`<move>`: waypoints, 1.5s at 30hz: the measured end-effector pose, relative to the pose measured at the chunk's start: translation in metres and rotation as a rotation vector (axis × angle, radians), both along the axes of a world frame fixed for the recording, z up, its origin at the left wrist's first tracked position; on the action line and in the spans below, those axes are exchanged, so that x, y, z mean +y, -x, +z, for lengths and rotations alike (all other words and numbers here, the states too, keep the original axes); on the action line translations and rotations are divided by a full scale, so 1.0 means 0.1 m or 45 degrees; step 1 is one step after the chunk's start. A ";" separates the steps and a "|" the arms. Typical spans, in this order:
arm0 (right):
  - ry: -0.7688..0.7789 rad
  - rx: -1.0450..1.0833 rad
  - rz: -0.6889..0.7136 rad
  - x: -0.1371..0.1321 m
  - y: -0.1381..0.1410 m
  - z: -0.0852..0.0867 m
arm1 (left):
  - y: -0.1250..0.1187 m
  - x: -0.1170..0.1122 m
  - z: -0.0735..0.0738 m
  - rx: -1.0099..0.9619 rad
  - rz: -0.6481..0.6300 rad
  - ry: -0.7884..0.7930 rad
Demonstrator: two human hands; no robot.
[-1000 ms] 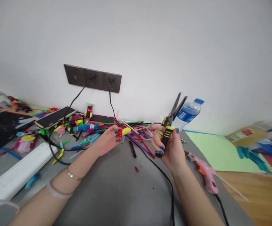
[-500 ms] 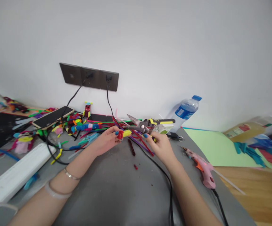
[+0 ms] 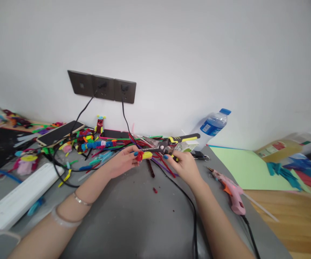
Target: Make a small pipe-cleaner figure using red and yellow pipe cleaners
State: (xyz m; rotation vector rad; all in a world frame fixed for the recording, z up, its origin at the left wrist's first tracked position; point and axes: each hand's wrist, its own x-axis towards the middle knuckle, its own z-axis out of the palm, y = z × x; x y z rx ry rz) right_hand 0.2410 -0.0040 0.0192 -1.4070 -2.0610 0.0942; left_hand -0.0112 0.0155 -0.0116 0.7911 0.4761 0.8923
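Observation:
My left hand (image 3: 125, 161) is closed, pinching a small red and yellow pipe-cleaner piece (image 3: 146, 155) between thumb and fingers. My right hand (image 3: 183, 164) is wrapped round one handle of the black and yellow scissors (image 3: 163, 147); the other handle stands up to the right. The dark blades lie just above the yellow part, reaching left toward my left hand. Whether they touch the piece I cannot tell. Under and behind the blades lie loose red and purple pipe cleaners (image 3: 168, 167). A dark red stick (image 3: 150, 169) rests on the grey table (image 3: 133, 212) below the piece.
At right lies a pink glue gun (image 3: 235, 198) with its cord, beside green paper (image 3: 249, 169). A water bottle (image 3: 211, 126) leans at the wall. To the left are a white power strip (image 3: 23, 196), a phone (image 3: 60, 133), pipe-cleaner figures (image 3: 26, 162) and black cables (image 3: 194, 216).
The scissors' blades have closed together, and their raised handle has come down slightly toward my right hand. The yellow end of the piece has tipped down a little. My left hand has hardly moved.

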 end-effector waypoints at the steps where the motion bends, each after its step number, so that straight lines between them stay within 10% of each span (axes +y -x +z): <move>1: 0.000 -0.005 -0.003 0.01 0.00 -0.01 | 0.00 0.00 0.00 0.002 -0.003 0.002; 45: -0.164 -0.056 -0.033 0.10 -0.06 -0.17 | -0.20 -0.20 0.09 -0.176 0.116 0.274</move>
